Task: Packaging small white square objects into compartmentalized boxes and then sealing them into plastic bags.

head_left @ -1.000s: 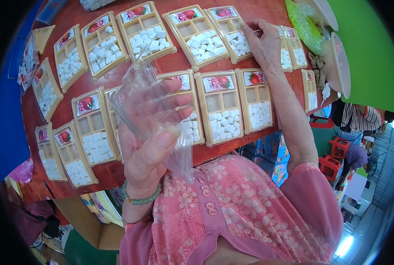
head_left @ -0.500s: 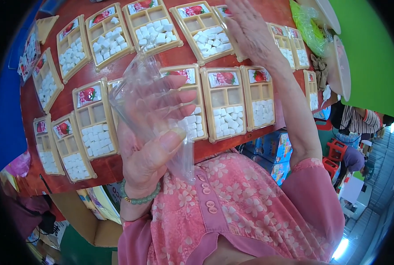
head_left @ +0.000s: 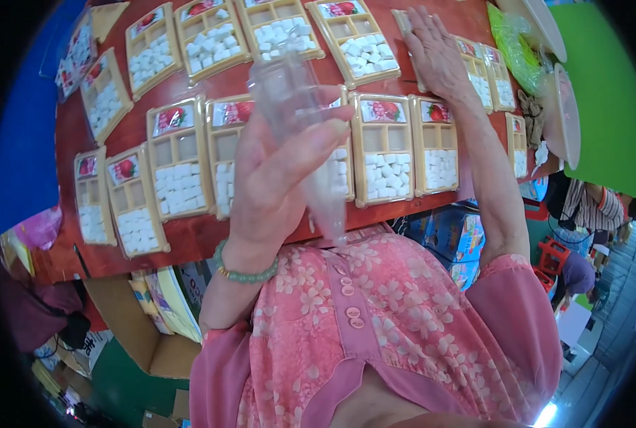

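Observation:
My left hand (head_left: 279,160) is closed round a clear, thin plastic piece (head_left: 286,85), which sticks up past the fingers and hangs below the palm. Blur hides whether it is a lid or a bag. At the far side of the table, my right hand (head_left: 438,60) lies flat, fingers stretched out, over a beige tray (head_left: 406,43) that it largely covers. Around both hands stand similar beige trays, such as one (head_left: 358,139) between them. Each holds white marshmallow-like cubes (head_left: 387,175) in a large compartment, smaller compartments, and a sachet with a strawberry picture (head_left: 379,110).
The trays stand in two rows on a red table (head_left: 54,260). A bright green plastic bag (head_left: 514,46) and pale round basins (head_left: 562,118) are at the right edge. Below the table are an open cardboard box (head_left: 122,314) and blue cartons (head_left: 446,235). People sit farther right.
My left hand has moved right, its spread fingers now wrapped round the plastic piece. My right hand has shifted slightly and lies flatter over its tray. The whole view has shifted.

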`<state>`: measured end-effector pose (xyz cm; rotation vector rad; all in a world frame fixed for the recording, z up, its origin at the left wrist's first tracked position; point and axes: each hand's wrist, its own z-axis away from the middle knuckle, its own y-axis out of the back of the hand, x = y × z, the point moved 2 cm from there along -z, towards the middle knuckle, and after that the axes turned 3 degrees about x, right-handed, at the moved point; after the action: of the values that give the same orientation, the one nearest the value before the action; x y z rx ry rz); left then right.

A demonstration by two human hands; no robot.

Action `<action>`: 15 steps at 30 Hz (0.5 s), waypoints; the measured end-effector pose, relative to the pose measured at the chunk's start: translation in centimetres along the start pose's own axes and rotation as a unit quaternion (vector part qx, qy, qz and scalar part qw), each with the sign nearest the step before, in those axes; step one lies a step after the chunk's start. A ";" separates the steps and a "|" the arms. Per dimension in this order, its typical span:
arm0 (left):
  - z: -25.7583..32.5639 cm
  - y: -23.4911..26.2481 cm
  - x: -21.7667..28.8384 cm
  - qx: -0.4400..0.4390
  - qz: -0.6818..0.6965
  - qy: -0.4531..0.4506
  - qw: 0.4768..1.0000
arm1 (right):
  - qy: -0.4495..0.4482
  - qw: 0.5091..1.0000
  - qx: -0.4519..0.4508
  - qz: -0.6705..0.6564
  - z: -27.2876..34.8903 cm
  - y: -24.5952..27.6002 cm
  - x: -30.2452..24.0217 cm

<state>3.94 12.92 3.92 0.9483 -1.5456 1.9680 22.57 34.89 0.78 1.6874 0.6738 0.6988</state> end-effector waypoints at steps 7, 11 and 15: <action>-0.5 -0.7 -0.6 -0.010 0.112 0.038 0.993 | -0.081 0.995 -0.006 0.059 0.6 0.0 0.2; -0.8 -1.3 -0.7 0.020 0.111 0.030 0.993 | 0.026 0.961 0.018 0.276 2.3 1.6 0.1; -1.2 -1.2 -0.9 0.056 0.096 0.012 0.994 | -0.140 0.905 0.029 -0.401 2.6 8.6 -7.3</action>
<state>5.14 14.40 3.86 0.8422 -1.5776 2.2105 20.33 26.10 7.92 1.3450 1.0826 -0.1503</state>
